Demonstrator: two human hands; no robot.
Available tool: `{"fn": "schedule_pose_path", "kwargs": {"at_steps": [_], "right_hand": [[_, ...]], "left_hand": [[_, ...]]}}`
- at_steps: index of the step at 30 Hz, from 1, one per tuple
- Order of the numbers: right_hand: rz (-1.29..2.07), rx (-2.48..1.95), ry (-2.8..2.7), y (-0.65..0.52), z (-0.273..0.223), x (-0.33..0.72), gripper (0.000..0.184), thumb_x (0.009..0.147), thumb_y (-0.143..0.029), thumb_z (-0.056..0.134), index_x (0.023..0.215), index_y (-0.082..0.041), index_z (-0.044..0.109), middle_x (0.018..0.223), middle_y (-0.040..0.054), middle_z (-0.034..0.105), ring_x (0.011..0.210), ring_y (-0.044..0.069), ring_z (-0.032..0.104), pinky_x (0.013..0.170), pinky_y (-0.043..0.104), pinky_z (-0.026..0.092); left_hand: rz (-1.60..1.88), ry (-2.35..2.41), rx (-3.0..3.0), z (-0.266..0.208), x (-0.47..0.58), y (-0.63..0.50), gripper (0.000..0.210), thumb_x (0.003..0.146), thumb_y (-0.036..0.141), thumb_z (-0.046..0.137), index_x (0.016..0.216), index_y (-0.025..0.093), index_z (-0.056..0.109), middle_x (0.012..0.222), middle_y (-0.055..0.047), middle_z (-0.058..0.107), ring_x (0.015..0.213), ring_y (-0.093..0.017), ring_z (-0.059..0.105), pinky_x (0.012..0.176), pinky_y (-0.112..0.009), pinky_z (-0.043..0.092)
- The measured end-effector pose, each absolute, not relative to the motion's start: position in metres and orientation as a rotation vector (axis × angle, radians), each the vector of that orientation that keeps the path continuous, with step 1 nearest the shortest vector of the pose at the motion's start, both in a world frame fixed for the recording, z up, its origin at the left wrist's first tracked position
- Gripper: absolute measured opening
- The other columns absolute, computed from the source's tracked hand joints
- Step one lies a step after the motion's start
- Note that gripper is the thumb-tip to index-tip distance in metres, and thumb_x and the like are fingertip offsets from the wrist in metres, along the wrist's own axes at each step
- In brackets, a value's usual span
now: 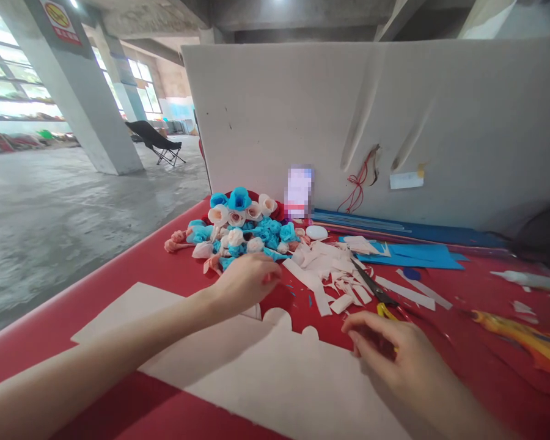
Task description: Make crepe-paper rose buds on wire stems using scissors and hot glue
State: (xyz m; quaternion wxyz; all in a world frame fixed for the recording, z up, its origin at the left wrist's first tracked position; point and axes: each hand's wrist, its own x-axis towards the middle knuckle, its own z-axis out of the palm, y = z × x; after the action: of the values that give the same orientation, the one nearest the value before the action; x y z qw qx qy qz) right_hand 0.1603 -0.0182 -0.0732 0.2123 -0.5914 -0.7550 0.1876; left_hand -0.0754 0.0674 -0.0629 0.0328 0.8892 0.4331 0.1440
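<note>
My left hand (pixel 247 282) reaches over the table with its fingers curled in a pinch, just in front of a heap of blue, cream and pink paper flowers (pixel 241 198). What it may hold is hidden. My right hand (pixel 389 345) hovers at the right, thumb and forefinger bent with a gap between them and nothing visible there. Close behind it lie scissors (pixel 371 284) with black blades and yellow handles. Beneath both hands a large pale sheet (pixel 275 379) is spread out, its far edge showing rounded, petal-like shapes (pixel 277 319).
Pale paper scraps (pixel 318 260) are piled mid-table beside blue paper (pixel 417 255). A yellow glue gun (pixel 517 330) and a white tube (pixel 529 280) lie at the right. A phone (pixel 299 189) leans on the white panel (pixel 279 110) behind the red tabletop (pixel 119 403).
</note>
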Motion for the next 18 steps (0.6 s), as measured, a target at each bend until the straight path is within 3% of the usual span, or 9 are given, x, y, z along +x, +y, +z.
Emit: {"fn": "schedule_pose_path", "kwargs": {"at_steps": [3,7,9,12,18], "right_hand": [[0.263,-1.794,-2.032,0.002,-0.063,0.170,0.016,0.080,-0.029,0.047,0.081,-0.025,0.062,0.064,-0.0056,0.060,0.051,0.010,0.054,0.048,0.018,0.041],[-0.017,-2.024,-1.969,0.070,-0.046,0.187,0.012,0.082,-0.025,0.054,0.090,-0.019,0.061,0.077,0.0006,0.061,0.070,0.015,0.057,0.067,0.029,0.046],[-0.096,-2.111,-1.995,0.112,-0.045,0.195,0.020,0.087,-0.031,0.050,0.093,-0.014,0.058,0.088,0.0038,0.059,0.079,0.014,0.056,0.073,0.033,0.047],[-0.145,-2.142,-2.086,0.168,-0.055,0.201,0.021,0.088,-0.031,0.049,0.100,-0.014,0.055,0.099,0.0059,0.056,0.085,0.015,0.055,0.075,0.033,0.048],[-0.282,-2.145,-2.134,0.226,-0.079,0.206,0.025,0.088,-0.030,0.048,0.107,-0.015,0.052,0.108,0.0075,0.052,0.093,0.018,0.053,0.079,0.037,0.046]], "left_hand": [[0.502,1.106,2.794,-0.067,-0.058,0.037,0.020,0.082,0.016,0.040,0.077,0.018,0.059,0.070,0.001,0.064,0.063,-0.010,0.057,0.054,-0.020,0.039],[0.716,0.559,3.016,-0.082,-0.044,-0.001,0.030,0.083,0.023,0.040,0.056,0.016,0.050,0.044,0.002,0.052,0.039,-0.010,0.044,0.039,-0.026,0.026],[0.656,0.341,3.054,-0.091,-0.044,-0.010,0.029,0.086,0.026,0.042,0.059,0.016,0.051,0.045,0.002,0.053,0.039,-0.010,0.044,0.038,-0.025,0.028],[0.512,0.126,3.044,-0.100,-0.048,-0.010,0.017,0.081,0.016,0.047,0.064,0.016,0.050,0.050,0.004,0.054,0.042,-0.009,0.044,0.039,-0.024,0.032],[0.289,0.168,2.882,-0.106,-0.054,-0.004,0.018,0.074,0.017,0.056,0.060,0.016,0.045,0.050,0.004,0.052,0.043,-0.006,0.042,0.039,-0.019,0.033]]}}
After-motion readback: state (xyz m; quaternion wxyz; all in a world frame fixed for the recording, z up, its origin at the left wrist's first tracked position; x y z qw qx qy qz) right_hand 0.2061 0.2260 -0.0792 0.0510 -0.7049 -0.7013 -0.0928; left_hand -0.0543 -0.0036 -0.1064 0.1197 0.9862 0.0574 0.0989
